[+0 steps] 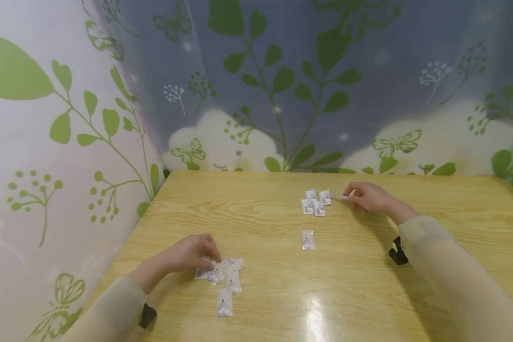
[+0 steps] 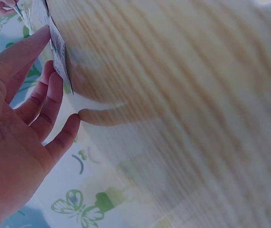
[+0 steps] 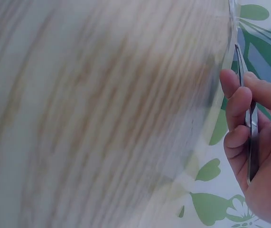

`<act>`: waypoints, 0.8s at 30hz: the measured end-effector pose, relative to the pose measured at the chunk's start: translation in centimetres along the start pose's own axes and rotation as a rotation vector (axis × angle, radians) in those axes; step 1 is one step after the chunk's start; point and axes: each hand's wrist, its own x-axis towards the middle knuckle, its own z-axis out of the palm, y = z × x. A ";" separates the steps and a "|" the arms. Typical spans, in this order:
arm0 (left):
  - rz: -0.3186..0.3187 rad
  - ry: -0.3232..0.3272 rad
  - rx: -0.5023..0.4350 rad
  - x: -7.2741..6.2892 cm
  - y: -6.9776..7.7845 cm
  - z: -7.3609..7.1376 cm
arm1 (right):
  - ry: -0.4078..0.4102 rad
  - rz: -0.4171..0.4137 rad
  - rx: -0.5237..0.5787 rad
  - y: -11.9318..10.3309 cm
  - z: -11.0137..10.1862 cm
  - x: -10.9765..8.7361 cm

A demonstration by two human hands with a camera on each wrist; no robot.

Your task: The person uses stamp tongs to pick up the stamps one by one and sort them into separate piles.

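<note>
In the head view, my left hand (image 1: 192, 254) rests at a group of small flat white packets with bluish print (image 1: 232, 280) on the wooden table. The left wrist view shows its thumb and fingertips at the edge of one packet (image 2: 59, 52), with a gap between them; the little finger touches the table. My right hand (image 1: 367, 197) holds metal tweezers (image 3: 251, 128) between thumb and curled fingers. The tweezers' tips point left, right beside the nearest packet (image 1: 325, 197) of a second group at the table's far side.
A single packet (image 1: 308, 240) lies apart, just nearer than the far group. The wooden table (image 1: 265, 294) meets a patterned wall covering (image 1: 256, 118) at its back edge, and another patterned sheet (image 1: 68, 142) stands on the left. Each wrist wears a dark device.
</note>
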 end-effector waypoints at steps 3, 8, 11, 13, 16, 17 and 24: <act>-0.001 0.003 -0.002 0.0 0.0 0.1 | 0.005 -0.002 -0.015 -0.1 0.1 0.0; -0.001 0.012 -0.009 -0.1 0.1 0.1 | 0.026 0.001 -0.061 -0.5 -0.2 -0.7; -0.004 0.013 -0.008 -0.1 0.2 0.1 | 0.044 0.007 -0.082 -0.6 -0.6 -1.3; -0.004 0.013 -0.009 -0.1 0.2 0.1 | 0.058 0.002 -0.095 -0.4 -0.8 -1.7; -0.002 0.012 -0.007 0.0 0.2 0.2 | 0.064 -0.005 -0.118 -0.1 -1.0 -2.3; -0.002 0.011 -0.009 0.0 0.2 0.2 | 0.064 -0.009 -0.125 -0.1 -1.0 -2.5; 0.033 0.018 -0.001 -0.1 0.1 0.1 | 0.038 -0.041 -0.117 -2.2 -0.7 -4.0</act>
